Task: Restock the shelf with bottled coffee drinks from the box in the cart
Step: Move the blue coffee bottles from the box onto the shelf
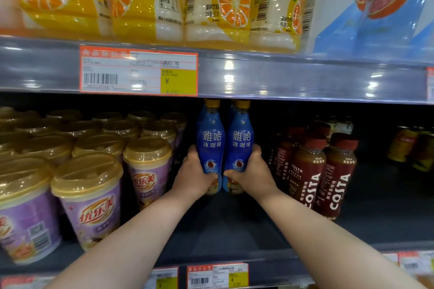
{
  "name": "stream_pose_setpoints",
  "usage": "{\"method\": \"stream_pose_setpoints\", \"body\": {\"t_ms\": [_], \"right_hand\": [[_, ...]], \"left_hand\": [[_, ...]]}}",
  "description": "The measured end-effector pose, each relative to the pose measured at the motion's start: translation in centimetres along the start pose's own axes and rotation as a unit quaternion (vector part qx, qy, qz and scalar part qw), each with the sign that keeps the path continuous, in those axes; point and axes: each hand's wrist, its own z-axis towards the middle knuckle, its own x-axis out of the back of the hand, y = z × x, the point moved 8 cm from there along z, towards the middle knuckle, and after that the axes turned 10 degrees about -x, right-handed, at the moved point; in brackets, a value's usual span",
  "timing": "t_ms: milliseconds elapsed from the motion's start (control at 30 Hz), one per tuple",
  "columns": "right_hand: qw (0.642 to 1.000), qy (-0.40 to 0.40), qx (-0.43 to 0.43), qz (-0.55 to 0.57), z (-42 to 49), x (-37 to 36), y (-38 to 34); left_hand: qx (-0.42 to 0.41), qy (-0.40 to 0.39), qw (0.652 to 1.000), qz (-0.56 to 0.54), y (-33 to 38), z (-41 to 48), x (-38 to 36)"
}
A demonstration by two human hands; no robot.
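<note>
Your forearms (pixel 131 237) reach in: left hand (pixel 193 177) grips the left blue coffee bottle (pixel 210 141), right hand (pixel 252 175) grips the right blue coffee bottle (pixel 240 141), both upright, side by side.

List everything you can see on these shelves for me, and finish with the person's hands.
blue coffee bottles: two in front, blue with gold caps, middle of the lower shelf, side by side; more caps show behind them
Costa bottles: several, dark brown with red caps, right of the blue ones
lidded cups: many, purple with gold lids, left part of the lower shelf
yellow containers: a few, far right, too blurred to identify
orange drink packs: several bottles, yellow and white, upper shelf
grapefruit pack: one, light blue, upper shelf, right
large price tag: one, orange-red and yellow, upper shelf rail
small price tags: a few, lower rail
left hand: grips the left-side blue bottle low down
right hand: grips the right-side blue bottle low down
</note>
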Motion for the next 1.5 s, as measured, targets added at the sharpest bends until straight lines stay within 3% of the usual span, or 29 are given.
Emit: {"method": "stream_pose_setpoints", "body": {"t_ms": [267, 400, 567, 633, 733, 867, 1100, 1500], "right_hand": [[0.998, 0.002, -0.034, -0.048, -0.4, 0.7, -0.2], [0.988, 0.007, -0.035, -0.15, -2.6, 1.8, -1.1], [0.923, -0.02, 0.034, -0.382, -7.2, 1.3, -1.9], [0.899, -0.018, 0.052, -0.435, -9.2, 1.5, -1.8], [0.876, -0.022, 0.03, -0.481, -11.8, 2.2, -1.3], [0.86, -0.04, 0.007, -0.509, -14.8, 2.8, -0.3], [0.862, -0.06, 0.044, -0.502, -19.7, 2.1, -0.3], [0.847, -0.176, 0.115, -0.488, -34.0, -0.7, 3.4]], "left_hand": [[0.029, -0.037, 0.998, 0.045, 0.1, -0.8, 0.4], [0.035, -0.075, 0.989, 0.125, 0.5, -2.7, 0.7], [-0.031, -0.191, 0.928, 0.318, 3.3, -6.2, 0.9], [-0.085, -0.212, 0.896, 0.38, 5.0, -8.0, 0.9], [-0.135, -0.218, 0.879, 0.402, 6.6, -10.4, 0.8], [-0.163, -0.224, 0.872, 0.404, 7.5, -13.1, 0.8], [-0.147, -0.223, 0.872, 0.41, 7.8, -18.7, 2.4], [0.021, -0.233, 0.869, 0.435, 6.5, -36.1, 6.4]]}}
